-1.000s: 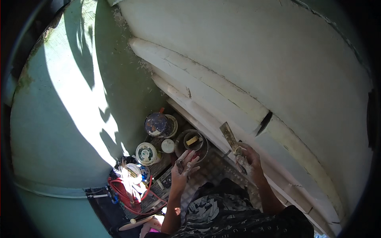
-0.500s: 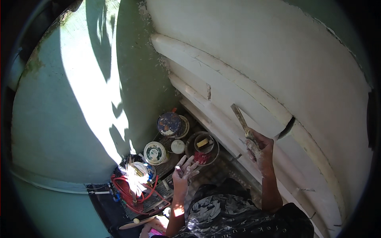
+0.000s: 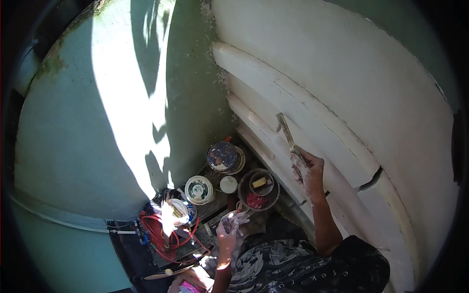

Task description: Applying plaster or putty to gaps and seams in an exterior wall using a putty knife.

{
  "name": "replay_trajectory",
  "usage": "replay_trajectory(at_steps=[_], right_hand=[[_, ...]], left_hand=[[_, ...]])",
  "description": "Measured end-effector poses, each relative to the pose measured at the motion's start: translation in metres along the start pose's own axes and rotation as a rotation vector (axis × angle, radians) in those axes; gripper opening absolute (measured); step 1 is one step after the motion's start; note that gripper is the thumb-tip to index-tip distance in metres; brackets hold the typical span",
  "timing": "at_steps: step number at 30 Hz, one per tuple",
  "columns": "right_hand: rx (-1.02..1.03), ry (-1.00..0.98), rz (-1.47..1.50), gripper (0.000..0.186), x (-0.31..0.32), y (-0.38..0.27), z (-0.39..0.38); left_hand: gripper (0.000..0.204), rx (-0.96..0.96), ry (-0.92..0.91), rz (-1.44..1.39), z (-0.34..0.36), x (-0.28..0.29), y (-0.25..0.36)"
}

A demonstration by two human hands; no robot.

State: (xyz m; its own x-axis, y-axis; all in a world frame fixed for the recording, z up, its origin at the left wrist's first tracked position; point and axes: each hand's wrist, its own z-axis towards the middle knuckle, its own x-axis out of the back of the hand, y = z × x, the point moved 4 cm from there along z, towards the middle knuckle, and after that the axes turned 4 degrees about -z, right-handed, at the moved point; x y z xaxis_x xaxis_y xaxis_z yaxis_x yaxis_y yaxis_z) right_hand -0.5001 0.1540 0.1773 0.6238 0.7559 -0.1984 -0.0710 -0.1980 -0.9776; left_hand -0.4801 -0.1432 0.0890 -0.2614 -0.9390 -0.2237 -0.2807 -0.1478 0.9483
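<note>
My right hand, white with powder or paste, is closed round the handle of a narrow putty knife. Its blade points up and away, in front of the stepped pale wall. The blade's tip overlaps a small dark chipped spot in that wall; whether it touches cannot be made out. Lower down, my left hand is raised palm up, with its whitened fingers apart. A greyish patch shows in its palm, too unclear to name. Just beyond it stands a round dark tub with a smaller bowl, a yellow block and something red inside.
A paint-stained dark bucket, a white lidded bucket and a small pale pot stand in the corner. Red hose lies coiled at left. A long wooden-handled tool lies nearby. The green wall rises on the left.
The view has shifted, so the surroundings appear farther right. My right hand with the putty knife has moved up and left, bringing the blade over the chipped spot. My left hand has dropped slightly.
</note>
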Motion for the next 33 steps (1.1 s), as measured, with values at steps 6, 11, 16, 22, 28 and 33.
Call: replay_trajectory(at_steps=[6,11,16,22,28,33], right_hand=[[-0.105,-0.070,-0.027,0.033,-0.012,-0.010,0.028],[-0.034,0.003,-0.043,0.035,0.000,-0.003,0.026],[-0.052,-0.013,-0.078,0.040,-0.008,-0.011,0.029],[0.009,0.037,-0.012,0.039,-0.005,-0.003,0.019],[-0.048,-0.021,0.006,0.040,-0.032,-0.019,0.046],[0.016,-0.032,0.025,0.038,-0.040,-0.009,0.028]], left_hand=[[0.034,0.007,0.279,-0.079,0.002,0.018,-0.010],[0.034,-0.022,0.278,-0.063,0.018,0.017,-0.011],[0.032,-0.018,0.180,-0.103,0.042,0.009,-0.013],[0.030,0.014,0.107,-0.025,0.050,-0.013,-0.003],[0.032,0.056,0.034,-0.075,0.043,-0.018,-0.018],[0.033,0.000,0.019,-0.011,0.034,-0.006,-0.014]])
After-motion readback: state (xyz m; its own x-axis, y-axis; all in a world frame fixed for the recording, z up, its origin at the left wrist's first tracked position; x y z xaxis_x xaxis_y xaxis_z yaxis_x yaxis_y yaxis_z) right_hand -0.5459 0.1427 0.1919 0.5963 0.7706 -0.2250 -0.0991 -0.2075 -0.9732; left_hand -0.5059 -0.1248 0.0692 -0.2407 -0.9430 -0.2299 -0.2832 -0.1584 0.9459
